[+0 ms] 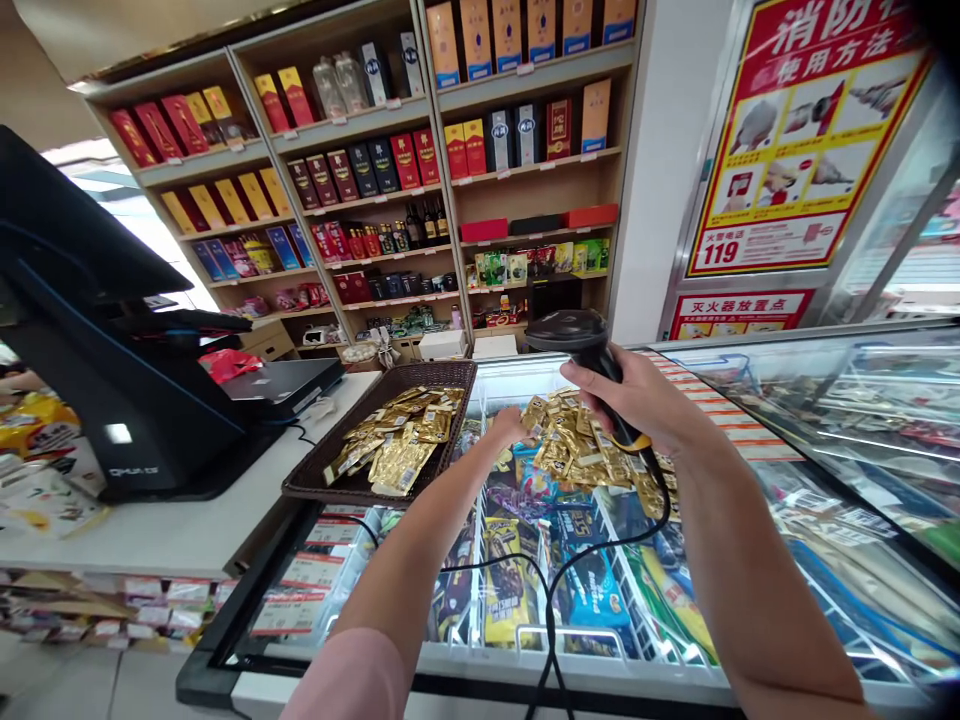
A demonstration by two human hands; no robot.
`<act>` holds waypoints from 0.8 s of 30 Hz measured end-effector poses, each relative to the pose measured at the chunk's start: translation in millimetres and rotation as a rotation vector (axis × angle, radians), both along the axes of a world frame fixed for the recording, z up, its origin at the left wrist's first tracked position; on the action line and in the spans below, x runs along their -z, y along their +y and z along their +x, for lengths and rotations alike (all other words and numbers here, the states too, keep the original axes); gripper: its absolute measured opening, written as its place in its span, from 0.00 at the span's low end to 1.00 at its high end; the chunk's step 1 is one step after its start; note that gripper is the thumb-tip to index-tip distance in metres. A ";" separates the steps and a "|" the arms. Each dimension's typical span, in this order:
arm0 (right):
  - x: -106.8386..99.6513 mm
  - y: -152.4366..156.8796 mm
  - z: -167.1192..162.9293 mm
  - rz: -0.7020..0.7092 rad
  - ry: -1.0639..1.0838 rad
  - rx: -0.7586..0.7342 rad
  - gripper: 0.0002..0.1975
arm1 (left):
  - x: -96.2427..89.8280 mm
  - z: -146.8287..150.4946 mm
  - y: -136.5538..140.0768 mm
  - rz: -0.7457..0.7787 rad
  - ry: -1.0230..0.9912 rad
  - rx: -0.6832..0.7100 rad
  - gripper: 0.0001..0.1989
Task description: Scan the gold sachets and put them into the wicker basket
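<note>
My right hand [637,400] is wrapped around the grip of a black barcode scanner [574,335], holding it above a pile of small gold foil packets [574,440]. The scanner's head points left, and its black cable hangs down toward me. At the left edge of that pile is my left hand [511,427], fingers curled in against the packets; whatever they grip is hidden. The pile lies on the glass top of a chest freezer [360,690]. Left of it, a dark brown woven basket [307,487] holds more gold packets [405,440].
The scanner cable [551,620] loops across the freezer glass, above wire baskets of ice cream. A black point-of-sale terminal [142,380] stands on the white counter [255,510] at left. Shelves of boxed bottles [397,160] line the back; a red poster [802,140] hangs at right.
</note>
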State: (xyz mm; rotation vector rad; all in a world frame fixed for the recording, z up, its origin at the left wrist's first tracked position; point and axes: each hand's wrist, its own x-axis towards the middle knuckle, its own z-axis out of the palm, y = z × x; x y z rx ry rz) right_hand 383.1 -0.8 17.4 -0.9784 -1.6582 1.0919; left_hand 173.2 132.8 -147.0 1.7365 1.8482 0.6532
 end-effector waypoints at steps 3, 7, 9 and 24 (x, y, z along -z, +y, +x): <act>-1.0 -2.2 -0.6 -0.014 0.001 -0.014 0.25 | -16.6 -10.2 -14.0 -0.022 -0.140 -0.073 0.18; -2.3 -4.9 -0.4 -0.030 -0.009 -0.067 0.24 | -58.6 -36.1 -27.9 0.033 -0.359 -0.120 0.12; -2.3 -5.6 -0.6 -0.034 -0.014 -0.111 0.23 | -79.6 -50.4 -33.8 0.097 -0.460 -0.147 0.12; 8.7 -3.5 -19.8 -0.012 -0.244 -0.268 0.21 | -109.2 -99.9 -61.9 0.275 -0.670 -0.280 0.09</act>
